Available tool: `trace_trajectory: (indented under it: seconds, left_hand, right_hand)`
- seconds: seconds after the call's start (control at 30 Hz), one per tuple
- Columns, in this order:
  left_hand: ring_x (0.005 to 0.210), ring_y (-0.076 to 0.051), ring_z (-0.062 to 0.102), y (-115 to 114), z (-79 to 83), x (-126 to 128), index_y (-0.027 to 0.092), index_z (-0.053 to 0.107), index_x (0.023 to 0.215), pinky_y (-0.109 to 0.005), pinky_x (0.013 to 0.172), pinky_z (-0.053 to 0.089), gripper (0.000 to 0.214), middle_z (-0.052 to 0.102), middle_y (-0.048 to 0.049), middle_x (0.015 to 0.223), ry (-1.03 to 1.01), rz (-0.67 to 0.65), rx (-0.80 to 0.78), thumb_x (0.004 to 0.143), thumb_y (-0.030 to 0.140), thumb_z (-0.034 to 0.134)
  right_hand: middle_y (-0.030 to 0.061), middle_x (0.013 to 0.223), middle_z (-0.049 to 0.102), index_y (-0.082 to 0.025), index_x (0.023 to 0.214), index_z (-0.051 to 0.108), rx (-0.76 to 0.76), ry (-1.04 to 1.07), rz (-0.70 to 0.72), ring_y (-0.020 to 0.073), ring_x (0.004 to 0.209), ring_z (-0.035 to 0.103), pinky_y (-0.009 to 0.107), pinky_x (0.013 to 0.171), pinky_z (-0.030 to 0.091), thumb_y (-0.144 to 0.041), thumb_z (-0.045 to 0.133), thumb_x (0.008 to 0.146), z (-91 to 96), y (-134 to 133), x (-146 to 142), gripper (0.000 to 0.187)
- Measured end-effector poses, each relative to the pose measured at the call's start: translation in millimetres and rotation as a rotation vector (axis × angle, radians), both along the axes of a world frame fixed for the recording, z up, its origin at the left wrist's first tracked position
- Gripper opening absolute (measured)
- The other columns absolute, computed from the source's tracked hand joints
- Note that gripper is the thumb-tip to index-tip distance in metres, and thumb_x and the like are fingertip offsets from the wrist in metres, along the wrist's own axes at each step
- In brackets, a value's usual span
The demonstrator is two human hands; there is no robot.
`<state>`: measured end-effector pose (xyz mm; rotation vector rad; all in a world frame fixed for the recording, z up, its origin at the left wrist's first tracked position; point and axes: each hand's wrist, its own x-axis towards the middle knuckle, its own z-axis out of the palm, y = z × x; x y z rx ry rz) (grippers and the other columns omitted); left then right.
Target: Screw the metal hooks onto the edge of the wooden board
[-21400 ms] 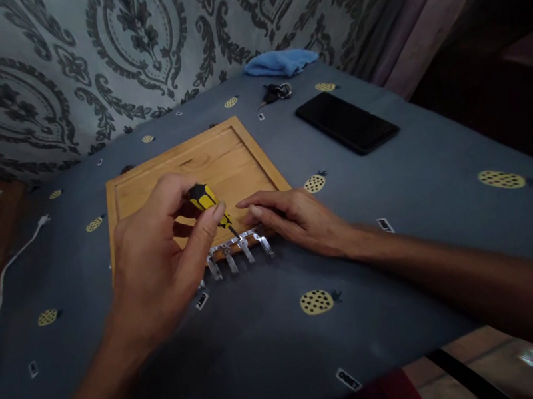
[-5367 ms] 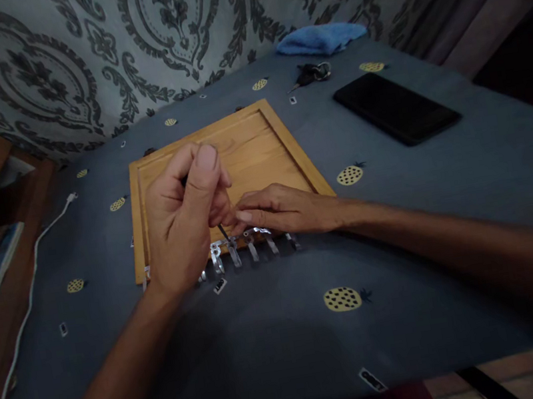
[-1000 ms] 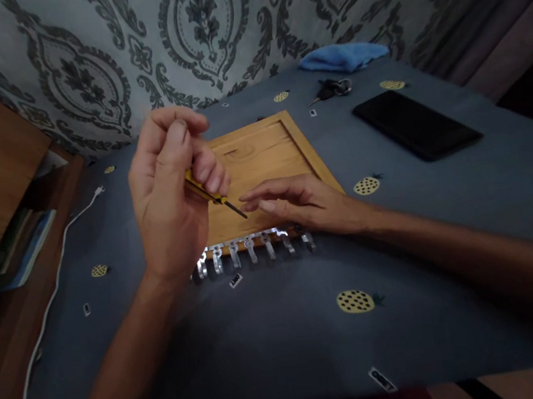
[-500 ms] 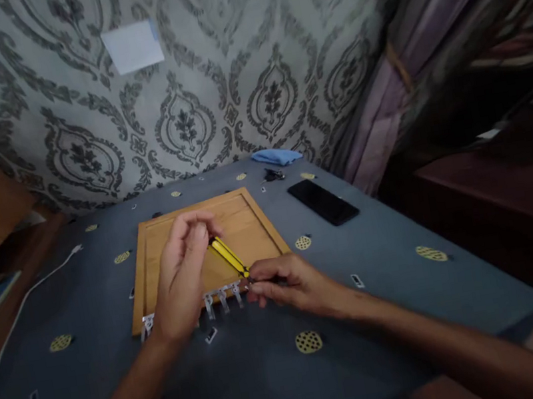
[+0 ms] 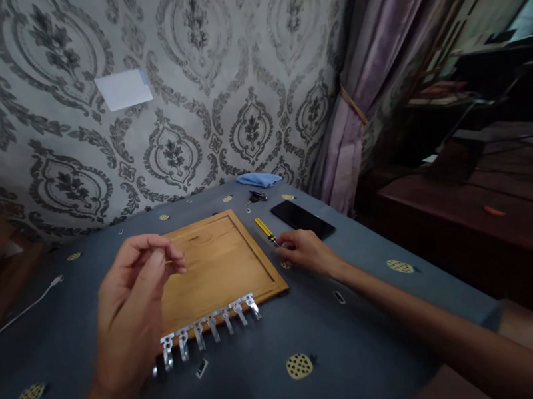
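Observation:
My right hand (image 5: pixel 308 253) has its fingers closed at the shaft end of a yellow-handled screwdriver (image 5: pixel 265 229). The tool lies low over the cloth, between a framed wooden board (image 5: pixel 217 268) and a black phone (image 5: pixel 302 217), its handle pointing away from me. My left hand (image 5: pixel 134 305) is raised over the board's left part, thumb and fingertips pinched together. Something tiny and thin seems to stick out of the pinch, too small to name. A row of several silver metal hooks (image 5: pixel 213 328) runs along the board's near edge; my left hand covers the board's left side.
A blue cloth (image 5: pixel 258 179) and a small dark bunch, perhaps keys (image 5: pixel 256 196), lie at the back of the table (image 5: pixel 369 338). A white cable (image 5: pixel 16 313) runs along the left. Patterned wallpaper with a white card (image 5: pixel 123 89) and a purple curtain (image 5: pixel 349 119) stand behind.
My right hand has carried the screwdriver away from my left hand, rightward to the cloth beside the phone. My left hand stays pinched, no longer at the handle. The view has shifted rightward and up.

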<state>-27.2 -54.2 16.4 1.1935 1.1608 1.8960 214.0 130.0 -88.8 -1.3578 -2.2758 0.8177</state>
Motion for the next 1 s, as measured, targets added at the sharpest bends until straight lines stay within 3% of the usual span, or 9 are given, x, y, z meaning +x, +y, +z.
trace_trajectory:
  seconds: [0.17,0.37,0.5,0.7,0.83,1.0]
  left_hand:
    - [0.079,-0.014,0.060,-1,3.3,-8,0.021,0.069,0.092,-0.022,0.073,0.053,0.005,0.064,-0.0029,0.083,-0.023,0.044,0.009,0.089,0.024,0.066]
    - [0.074,-0.013,0.060,0,5.3,-12,0.021,0.070,0.091,-0.019,0.068,0.054,0.005,0.064,-0.0020,0.079,-0.036,0.083,-0.032,0.086,0.024,0.069]
    - [0.072,-0.013,0.058,2,7.9,-12,0.021,0.070,0.087,-0.019,0.064,0.053,0.009,0.064,-0.0017,0.076,-0.068,0.102,-0.054,0.081,0.026,0.074]
    - [0.069,-0.012,0.058,-1,12.0,-14,0.022,0.070,0.087,-0.019,0.059,0.052,0.005,0.063,-0.0018,0.076,-0.077,0.105,-0.056,0.083,0.026,0.072]
    - [0.066,-0.012,0.058,-8,20.2,-18,0.022,0.069,0.087,-0.019,0.057,0.051,0.003,0.062,-0.0014,0.072,-0.070,0.130,0.002,0.086,0.020,0.066]
    - [0.063,-0.012,0.058,-15,30.2,-18,0.021,0.068,0.086,-0.019,0.054,0.050,0.003,0.062,-0.0009,0.070,-0.089,0.134,0.051,0.086,0.018,0.066]
  right_hand:
    - [0.0041,0.076,0.076,-0.015,0.107,0.073,0.088,-0.162,-0.022,0.0178,0.072,0.070,0.024,0.065,0.045,-0.020,0.059,0.088,-2.0,10,-12,0.024]
    - [0.0055,0.093,0.078,-0.019,0.116,0.072,0.149,-0.317,-0.002,0.0193,0.089,0.071,0.024,0.074,0.045,-0.021,0.062,0.090,-4.3,3,-13,0.028]
    - [0.0063,0.101,0.077,-0.020,0.108,0.072,0.177,-0.388,0.000,0.0195,0.095,0.070,0.025,0.073,0.043,-0.020,0.061,0.090,-2.3,-8,-15,0.021]
    - [0.0089,0.092,0.077,-0.016,0.095,0.072,0.204,-0.453,-0.020,0.0200,0.087,0.070,0.025,0.066,0.041,-0.015,0.053,0.091,-0.1,-1,-18,0.019]
    - [0.0091,0.097,0.077,-0.014,0.106,0.070,0.273,-0.428,0.098,0.0183,0.086,0.070,0.024,0.069,0.044,-0.016,0.047,0.096,9.3,7,-33,0.025]
    - [0.0111,0.111,0.074,-0.017,0.103,0.070,0.383,-0.415,0.437,0.0220,0.100,0.069,0.027,0.078,0.044,-0.019,0.054,0.095,21.2,7,-105,0.018]
